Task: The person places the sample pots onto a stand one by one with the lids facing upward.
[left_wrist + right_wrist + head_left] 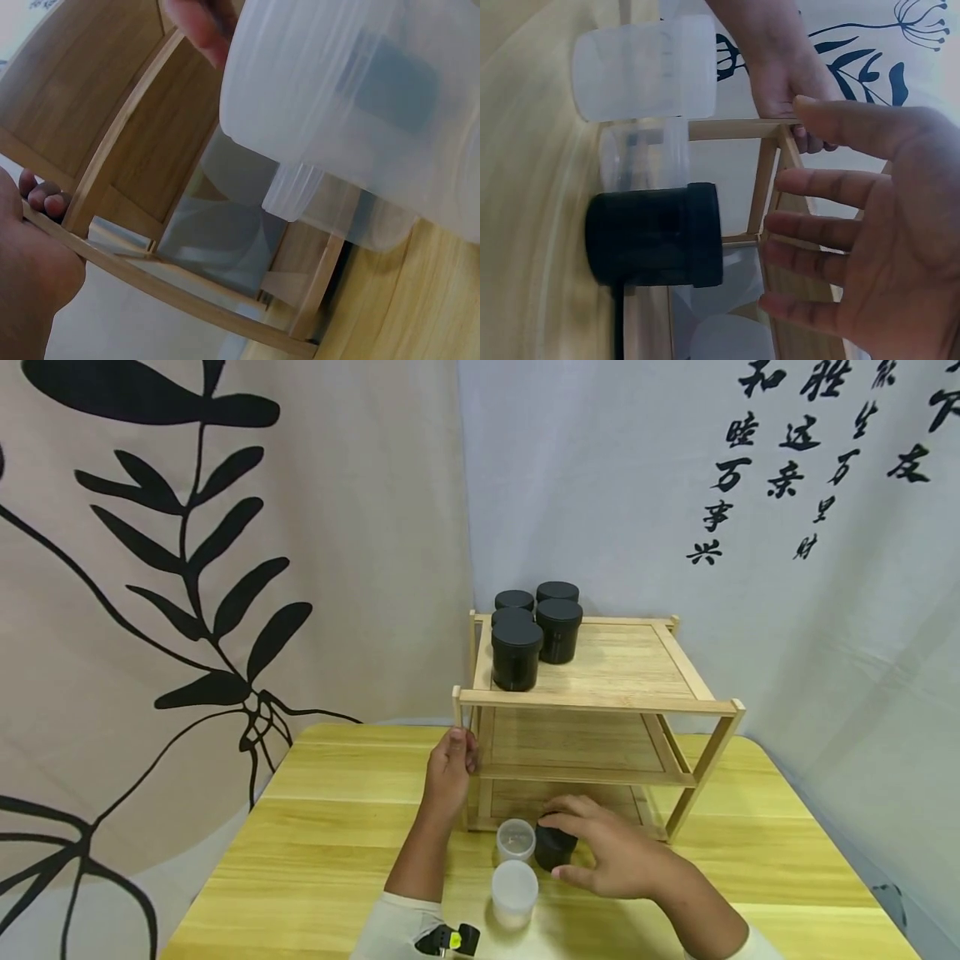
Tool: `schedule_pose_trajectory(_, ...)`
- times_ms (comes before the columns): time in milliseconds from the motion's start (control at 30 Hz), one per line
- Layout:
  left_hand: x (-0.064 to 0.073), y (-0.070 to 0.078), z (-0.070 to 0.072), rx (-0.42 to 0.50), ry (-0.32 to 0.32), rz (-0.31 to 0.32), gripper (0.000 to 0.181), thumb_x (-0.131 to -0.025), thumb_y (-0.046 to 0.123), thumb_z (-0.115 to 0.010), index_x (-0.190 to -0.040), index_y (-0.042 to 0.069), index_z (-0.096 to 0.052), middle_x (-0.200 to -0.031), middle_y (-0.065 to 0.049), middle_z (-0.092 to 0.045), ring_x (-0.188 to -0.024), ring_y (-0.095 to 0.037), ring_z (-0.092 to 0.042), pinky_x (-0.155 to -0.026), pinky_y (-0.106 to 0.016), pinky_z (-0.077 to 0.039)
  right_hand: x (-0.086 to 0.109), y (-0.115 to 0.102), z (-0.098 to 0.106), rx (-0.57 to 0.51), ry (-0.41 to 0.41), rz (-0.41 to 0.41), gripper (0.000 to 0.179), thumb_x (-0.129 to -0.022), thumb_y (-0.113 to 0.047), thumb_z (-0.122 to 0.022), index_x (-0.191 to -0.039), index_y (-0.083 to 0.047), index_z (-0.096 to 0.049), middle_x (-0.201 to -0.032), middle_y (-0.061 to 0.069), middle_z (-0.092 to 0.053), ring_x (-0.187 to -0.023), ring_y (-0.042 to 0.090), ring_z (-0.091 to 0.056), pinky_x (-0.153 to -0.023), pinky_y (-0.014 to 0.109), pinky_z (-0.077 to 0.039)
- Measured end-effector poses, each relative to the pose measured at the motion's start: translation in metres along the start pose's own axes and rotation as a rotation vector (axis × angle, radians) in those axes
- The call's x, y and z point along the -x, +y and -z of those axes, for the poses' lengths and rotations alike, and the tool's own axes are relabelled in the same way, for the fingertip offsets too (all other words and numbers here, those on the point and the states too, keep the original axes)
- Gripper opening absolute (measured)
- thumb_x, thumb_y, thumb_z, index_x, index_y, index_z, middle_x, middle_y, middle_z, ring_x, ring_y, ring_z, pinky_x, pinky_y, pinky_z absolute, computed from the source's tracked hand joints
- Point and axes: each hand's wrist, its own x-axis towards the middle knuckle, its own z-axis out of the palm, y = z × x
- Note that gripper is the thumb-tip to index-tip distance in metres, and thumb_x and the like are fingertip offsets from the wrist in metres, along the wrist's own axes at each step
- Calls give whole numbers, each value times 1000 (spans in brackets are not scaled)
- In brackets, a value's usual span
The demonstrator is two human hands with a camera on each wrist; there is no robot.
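Note:
My left hand (450, 770) grips the front left post of a three-tier wooden shelf (592, 702); in the left wrist view its fingers (46, 199) curl round the post. Just in front of the bottom tier, a black lidded jar (553, 852) stands upright on the table. My right hand (603, 852) hovers beside and above that jar, fingers spread; the right wrist view shows a gap between the fingers (810, 229) and the jar (656, 236). Left of it stand two translucent plastic jars, one nearer (514, 892) and one farther (516, 840).
Several black lidded jars (517, 656) stand on the left part of the shelf's top tier. The wood-grain table (322, 852) runs under everything. Behind hang curtains (375, 527) with plant prints and writing. A dark device (448, 940) sits on my left wrist.

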Motion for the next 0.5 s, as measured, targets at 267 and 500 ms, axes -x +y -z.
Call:
schedule_pose_trajectory(267,0,0,1,-9,5,3,74,-113,59,-25,-99,-8,-50,-79,-2,-40,-72,-12,-40,-69,-23,-36,-3,5,-6,-74,-69,-36,76,-99,-43,-82,-161,-14,-52,-168,19,-43,-154,46,-45,-112,77,-44)
schedule_pose_trajectory(500,0,0,1,-15,9,-3,75,-112,61,-25,-99,-8,-51,-79,-1,-40,-72,-12,-40,-69,-23,-36,-5,12,-7,-74,-93,-42,94,-97,-45,-83,-171,-13,-34,-176,22,-30,-160,54,-32,-114,79,-41)
